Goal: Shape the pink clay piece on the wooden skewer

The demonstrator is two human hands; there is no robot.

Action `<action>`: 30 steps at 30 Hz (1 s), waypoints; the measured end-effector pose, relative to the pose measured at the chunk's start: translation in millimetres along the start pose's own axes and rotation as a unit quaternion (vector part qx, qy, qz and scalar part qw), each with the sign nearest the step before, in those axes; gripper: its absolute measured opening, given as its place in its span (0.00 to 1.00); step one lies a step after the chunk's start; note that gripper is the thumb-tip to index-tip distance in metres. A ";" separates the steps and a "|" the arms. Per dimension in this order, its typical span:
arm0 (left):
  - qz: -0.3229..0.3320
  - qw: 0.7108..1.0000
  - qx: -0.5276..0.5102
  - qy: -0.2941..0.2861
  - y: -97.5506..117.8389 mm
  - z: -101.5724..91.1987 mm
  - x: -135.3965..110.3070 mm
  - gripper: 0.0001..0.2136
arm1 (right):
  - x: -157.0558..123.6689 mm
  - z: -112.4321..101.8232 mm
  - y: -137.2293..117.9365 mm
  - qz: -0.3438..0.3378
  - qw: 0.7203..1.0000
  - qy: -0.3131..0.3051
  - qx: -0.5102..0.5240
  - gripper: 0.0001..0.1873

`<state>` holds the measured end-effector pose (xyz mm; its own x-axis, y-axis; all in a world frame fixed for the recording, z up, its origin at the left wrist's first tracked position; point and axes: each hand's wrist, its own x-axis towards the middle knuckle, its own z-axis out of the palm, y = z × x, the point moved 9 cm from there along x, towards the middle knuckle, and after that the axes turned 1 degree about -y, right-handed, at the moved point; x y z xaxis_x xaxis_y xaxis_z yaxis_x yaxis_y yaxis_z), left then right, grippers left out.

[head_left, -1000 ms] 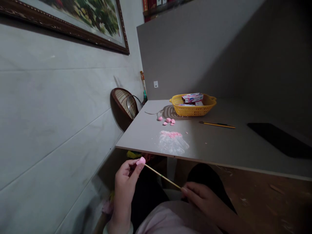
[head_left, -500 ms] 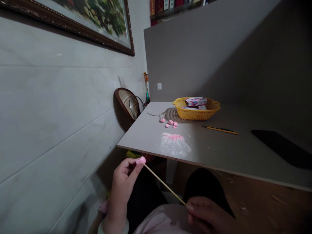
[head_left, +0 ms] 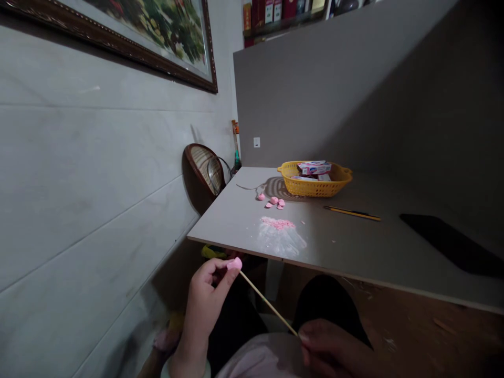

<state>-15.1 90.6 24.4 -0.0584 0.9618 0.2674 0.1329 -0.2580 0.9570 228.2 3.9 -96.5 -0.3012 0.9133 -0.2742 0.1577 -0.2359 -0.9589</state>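
Note:
My left hand is below the table's front edge, fingers pinched on a small pink lump. A thin wooden stick runs from that lump down to my right hand, which grips the stick's lower end near my lap. On the grey table lie several more pink lumps and a clear plastic bag with pink crumbs.
A yellow basket with small boxes stands at the back of the table. A yellow pencil lies to its right, and a dark flat object further right. A round wooden frame leans on the left wall.
My right hand has drawn back toward my lap, tilting the stick steeper. My left hand keeps pinching the pink lump. The view has shifted slightly.

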 end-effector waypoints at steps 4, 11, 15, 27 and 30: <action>-0.038 0.998 -0.032 0.039 -16.2 -7.0 1.8 0.15 | -8.8 -24.1 -27.6 -0.060 0.972 0.155 -0.164 0.19; -0.036 0.998 -0.034 0.048 -18.1 -1.2 -0.4 0.18 | -14.3 -35.0 -24.9 -0.049 0.981 0.131 -0.134 0.21; -0.019 0.999 -0.037 0.012 -6.8 5.9 -1.1 0.16 | -0.8 3.2 6.4 0.057 0.997 -0.061 -0.008 0.30; -0.019 0.998 -0.046 0.039 -15.6 6.5 -0.4 0.15 | -20.8 -35.2 -33.5 -0.041 0.980 0.122 -0.149 0.23; -0.003 0.999 -0.039 -0.003 -5.0 13.5 -1.0 0.12 | -12.7 0.4 2.4 0.078 0.991 -0.045 0.103 0.27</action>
<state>-2.3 92.1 17.8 -0.0535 0.9637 0.2615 0.0559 -0.2586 0.9644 232.0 -8.4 -95.4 -0.3728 0.8288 -0.4173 0.0170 -0.4436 -0.8961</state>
